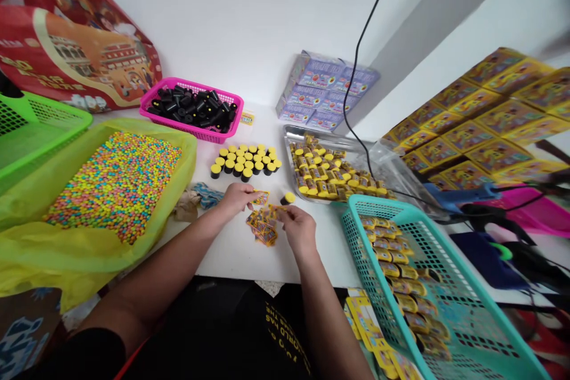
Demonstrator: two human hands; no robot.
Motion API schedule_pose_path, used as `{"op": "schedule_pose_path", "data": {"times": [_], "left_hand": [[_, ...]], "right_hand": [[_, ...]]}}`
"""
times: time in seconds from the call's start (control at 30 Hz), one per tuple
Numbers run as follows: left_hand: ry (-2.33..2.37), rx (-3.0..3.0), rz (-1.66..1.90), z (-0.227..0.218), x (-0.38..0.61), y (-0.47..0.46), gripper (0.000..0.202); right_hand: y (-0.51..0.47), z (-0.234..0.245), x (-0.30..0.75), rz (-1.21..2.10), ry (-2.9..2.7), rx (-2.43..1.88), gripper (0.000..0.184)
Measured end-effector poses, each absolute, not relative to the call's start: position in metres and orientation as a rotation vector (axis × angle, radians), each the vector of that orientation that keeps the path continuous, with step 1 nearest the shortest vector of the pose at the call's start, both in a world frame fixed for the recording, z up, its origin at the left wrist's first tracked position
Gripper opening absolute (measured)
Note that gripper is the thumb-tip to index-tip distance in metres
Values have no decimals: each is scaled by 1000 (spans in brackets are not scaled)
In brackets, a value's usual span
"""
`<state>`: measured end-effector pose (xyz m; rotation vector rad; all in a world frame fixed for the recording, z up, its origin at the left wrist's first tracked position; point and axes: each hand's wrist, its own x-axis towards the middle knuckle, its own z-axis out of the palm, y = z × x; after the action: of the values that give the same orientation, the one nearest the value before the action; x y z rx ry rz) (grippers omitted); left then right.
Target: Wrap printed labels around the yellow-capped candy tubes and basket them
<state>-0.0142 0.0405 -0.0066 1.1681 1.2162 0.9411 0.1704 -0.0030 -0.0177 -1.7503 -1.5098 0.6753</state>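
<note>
Yellow printed slips [262, 197] sat pinched in the left grip [237, 199] and right grip [300, 228]; a careless sweep could have scattered the loose pile [263, 231].

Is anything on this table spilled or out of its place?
Nothing looks spilled. One yellow-topped container sits alone by the right hand, apart from the container cluster, so it looks slightly stray.

We see bright, diffuse light across the white desk [231, 256], with stretched edges and blurry yellow boxes [511, 119] rightward.
</note>
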Motion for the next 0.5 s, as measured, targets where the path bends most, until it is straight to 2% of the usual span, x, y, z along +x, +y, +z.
{"op": "schedule_pose_path", "data": {"times": [0.07, 0.17, 0.3, 0.5], "left_hand": [[1224, 1115, 971, -6, -15, 42, 24], [1217, 1046, 955, -7, -13, 41, 23], [1191, 1013, 962, -7, -12, 39, 28], [1213, 1056, 930, -5, -11, 38, 23]], "right_hand": [[-7, -17, 168, 608, -1636, -1873, 30], [-9, -13, 165, 309, -1778, -1988, 29], [-1, 0, 171, 205, -1841, -2027, 11], [52, 23, 170, 47, -1897, -1953, 18]]}}
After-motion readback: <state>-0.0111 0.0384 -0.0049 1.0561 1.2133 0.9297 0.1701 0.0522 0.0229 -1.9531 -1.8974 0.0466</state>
